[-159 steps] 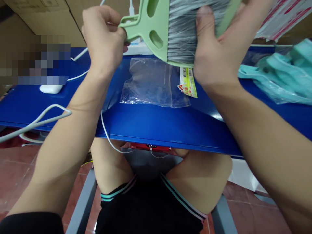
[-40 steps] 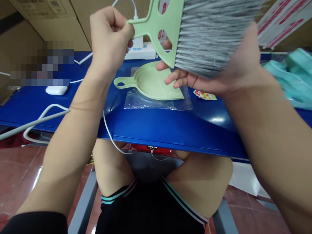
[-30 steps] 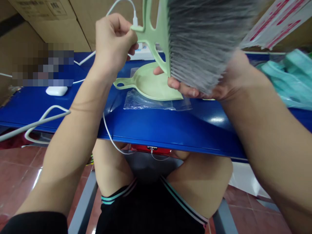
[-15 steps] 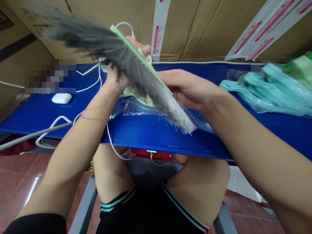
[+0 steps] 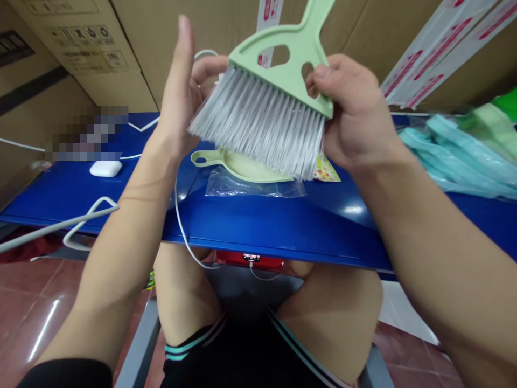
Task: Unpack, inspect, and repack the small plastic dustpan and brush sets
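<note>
A small hand brush (image 5: 283, 75) with a light green head and grey-white bristles is held up in front of me, handle pointing up and bristles downward. My right hand (image 5: 353, 108) grips the right end of its head, thumb at one of the cut-out holes. At the brush's left edge is my left hand (image 5: 181, 97), thumb raised and fingers apart, their tips partly hidden behind the brush. Below the bristles, a light green dustpan (image 5: 242, 167) lies on a clear plastic bag (image 5: 238, 186).
On the blue table (image 5: 258, 221), turquoise dustpans or brushes in plastic (image 5: 456, 153) lie at right. A white earbud case (image 5: 105, 168) and white cables (image 5: 89, 215) are at left. Cardboard boxes (image 5: 218, 32) stand behind. A yellow patterned packet (image 5: 326, 170) shows beside the bristles.
The brush has turned from edge-on to flat side toward me, its handle now upward. My left hand has come off it with thumb lifted; the right keeps hold.
</note>
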`<state>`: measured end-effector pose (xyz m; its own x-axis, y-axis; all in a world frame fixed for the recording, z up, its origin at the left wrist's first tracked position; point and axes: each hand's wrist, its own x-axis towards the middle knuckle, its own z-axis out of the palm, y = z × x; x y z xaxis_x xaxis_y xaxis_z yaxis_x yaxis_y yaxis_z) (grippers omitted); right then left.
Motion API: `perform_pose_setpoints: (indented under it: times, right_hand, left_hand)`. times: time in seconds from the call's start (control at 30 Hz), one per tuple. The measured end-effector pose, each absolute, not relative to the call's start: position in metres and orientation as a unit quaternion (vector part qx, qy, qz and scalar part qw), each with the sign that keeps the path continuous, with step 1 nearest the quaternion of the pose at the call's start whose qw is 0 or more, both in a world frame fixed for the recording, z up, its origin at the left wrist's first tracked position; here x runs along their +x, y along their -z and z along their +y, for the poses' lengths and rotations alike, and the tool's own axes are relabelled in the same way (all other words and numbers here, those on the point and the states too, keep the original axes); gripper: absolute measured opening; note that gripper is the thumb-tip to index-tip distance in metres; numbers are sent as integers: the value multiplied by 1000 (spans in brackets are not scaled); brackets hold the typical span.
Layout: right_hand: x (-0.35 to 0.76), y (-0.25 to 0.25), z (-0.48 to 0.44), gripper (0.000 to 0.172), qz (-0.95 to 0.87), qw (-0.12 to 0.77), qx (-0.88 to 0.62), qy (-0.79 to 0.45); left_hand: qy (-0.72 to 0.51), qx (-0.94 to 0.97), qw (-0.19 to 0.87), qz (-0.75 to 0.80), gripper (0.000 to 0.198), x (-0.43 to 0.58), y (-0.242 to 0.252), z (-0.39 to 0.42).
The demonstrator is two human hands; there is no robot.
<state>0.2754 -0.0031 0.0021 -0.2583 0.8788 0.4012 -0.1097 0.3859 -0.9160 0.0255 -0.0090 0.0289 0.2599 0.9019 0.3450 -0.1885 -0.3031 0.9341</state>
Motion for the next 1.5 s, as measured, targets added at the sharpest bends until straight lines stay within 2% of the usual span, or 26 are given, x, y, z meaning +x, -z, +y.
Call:
perform_pose_setpoints:
  times: [0.03, 0.1, 0.27, 0.37, 0.5, 0.77, 0.93, 1.0, 1.1, 1.2, 1.27, 1.33, 1.43, 1.5]
  right_hand:
    - [277, -1, 1, 61, -648, 553, -299, -431]
    - [278, 1, 5, 57, -659, 586, -296, -368]
    - [273, 4, 2, 53, -698, 547, -297, -353]
    - [270, 4, -5, 63, -727, 505, -299, -358]
    - [271, 3, -8, 75, -750, 470, -297, -358]
    - [278, 7, -1, 78, -758, 460, -290, -361]
    - [270, 6, -8, 79, -742, 465, -278, -395]
    - [268, 5, -10, 80, -735, 471, -279, -399]
    - [268, 4, -10, 79, -731, 480, -288, -390]
    - [267, 6, -12, 63, -734, 505, -302, -339]
    - [264, 6, -16, 44, -727, 552, -323, -250]
    - [259, 6, -22, 32, -703, 606, -337, -156]
    - [252, 6, -31, 29, -674, 650, -338, -95]
    - [249, 6, -35, 28, -677, 648, -337, -88]
  left_hand:
    - [-486, 612, 546, 302, 86, 24, -29, -11]
    - [-435, 624, 566, 317, 87, 24, -25, -14]
    - [-393, 688, 513, 331, 68, 30, -14, -16]
    - [-377, 717, 487, 326, 58, 32, -16, -18]
    - [-357, 728, 492, 318, 54, 33, -21, -21]
    - [-393, 702, 493, 332, 54, 36, -16, -18]
    - [-445, 631, 544, 327, 41, 40, -24, -22]
    - [-462, 578, 587, 329, 51, 40, -31, -27]
    - [-482, 520, 629, 320, 83, 41, -41, -35]
    - [-515, 488, 640, 297, 97, 41, -45, -40]
    - [-543, 464, 645, 271, 96, 40, -45, -41]
    - [-562, 447, 644, 263, 93, 38, -44, -41]
    - [-571, 451, 630, 272, 88, 35, -44, -43]
    - [-575, 460, 617, 277, 86, 35, -43, -44]
